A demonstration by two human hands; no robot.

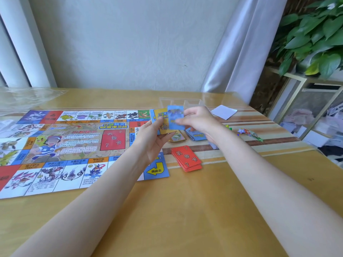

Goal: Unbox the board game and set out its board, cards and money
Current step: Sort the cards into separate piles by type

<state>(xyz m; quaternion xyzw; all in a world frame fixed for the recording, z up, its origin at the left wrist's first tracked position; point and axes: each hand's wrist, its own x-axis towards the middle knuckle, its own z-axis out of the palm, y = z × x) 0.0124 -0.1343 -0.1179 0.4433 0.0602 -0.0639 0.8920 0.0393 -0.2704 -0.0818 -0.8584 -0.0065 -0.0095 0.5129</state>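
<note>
Board laid out, cards part-sorted; money not identifiable.

Nearest, on the yellow wooden counter [185, 210], a stack of red question-mark cards [187, 158] lies beside the unfolded colourful paper game board [65, 145]. Above these, the left hand [154, 138] grips a fanned bunch of yellow-backed cards [163, 120], while the right hand [198, 120] pinches one blue card [176, 117] from it. Behind lie a blue card pile [197, 135], small coloured tokens [250, 133], a white paper sheet [223, 111] and a clear plastic tray [181, 102]. Judged: sorting unfinished.
</note>
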